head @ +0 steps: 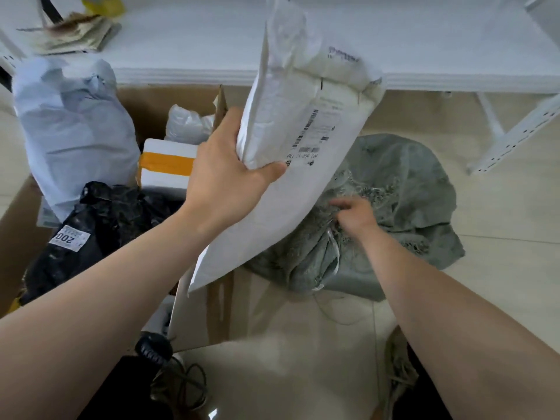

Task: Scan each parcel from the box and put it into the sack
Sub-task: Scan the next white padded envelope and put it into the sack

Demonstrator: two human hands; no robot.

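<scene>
The left hand [224,174] is gripping a white parcel [303,122] by its edge, thumb on the label side. Below-right of that grip, the right hand [354,216] is clutching the grey sack [409,183]. Left of it, the box [163,98] is holding a black parcel [100,234].

I'm in a parcel sorting rm, prob. courier depot: cardboard box [169,98] crammed w/ bagged parcels [72,125], black parcel [103,225] w/ a printed sticker, white mailer [288,207] w/ barcode labels, grey woven sack [409,183] on tiled floor [500,219], white slotted metal racking [515,137] w/ a shelf [212,56] above my box.
</scene>
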